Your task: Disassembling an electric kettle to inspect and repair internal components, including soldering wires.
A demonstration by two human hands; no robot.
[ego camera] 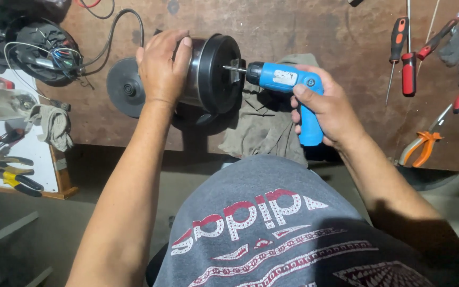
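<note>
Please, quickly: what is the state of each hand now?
Left hand: closed over the black motor housing, steadying it.
Right hand: closed on the blue electric screwdriver, its bit at the housing.

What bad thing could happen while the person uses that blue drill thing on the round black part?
The round black-and-metal housing lies on its side, steadied only by the left hand, so it might roll or twist. The blue electric screwdriver in the right hand could slip off sideways. The grey cloth beneath might catch the spinning bit.
</note>
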